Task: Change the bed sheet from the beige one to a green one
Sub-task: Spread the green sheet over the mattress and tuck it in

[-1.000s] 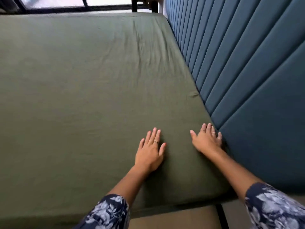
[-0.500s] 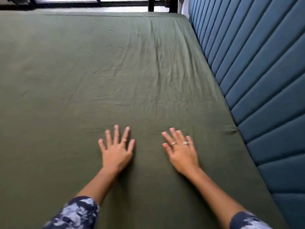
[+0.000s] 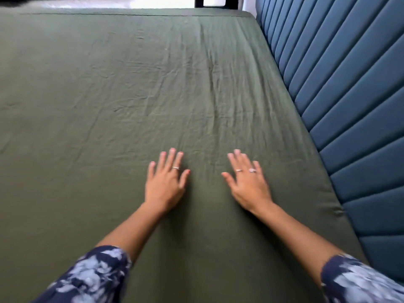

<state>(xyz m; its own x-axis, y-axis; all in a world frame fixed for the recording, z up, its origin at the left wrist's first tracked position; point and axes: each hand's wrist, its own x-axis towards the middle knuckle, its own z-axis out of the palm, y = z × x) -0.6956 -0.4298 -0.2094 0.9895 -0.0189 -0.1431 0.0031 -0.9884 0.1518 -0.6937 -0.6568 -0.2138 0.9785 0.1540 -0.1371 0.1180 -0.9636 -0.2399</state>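
Note:
A dark green sheet (image 3: 109, 95) covers the whole mattress and shows fine creases across its middle. My left hand (image 3: 166, 182) lies flat on the sheet with straight, slightly spread fingers, a ring on one finger. My right hand (image 3: 248, 182) presses flat on the sheet a short way to its right, with two rings. Both arms reach out from floral sleeves at the bottom. No beige sheet is in view.
A blue padded headboard (image 3: 341, 88) with slanted ribs runs along the bed's right side. Past the far edge of the bed are a dark furniture leg (image 3: 199, 1) and a bright floor strip.
Both hands have slid leftward and farther onto the sheet, away from the corner by the headboard. The view has moved up the bed, so the mattress's near edge is out of sight.

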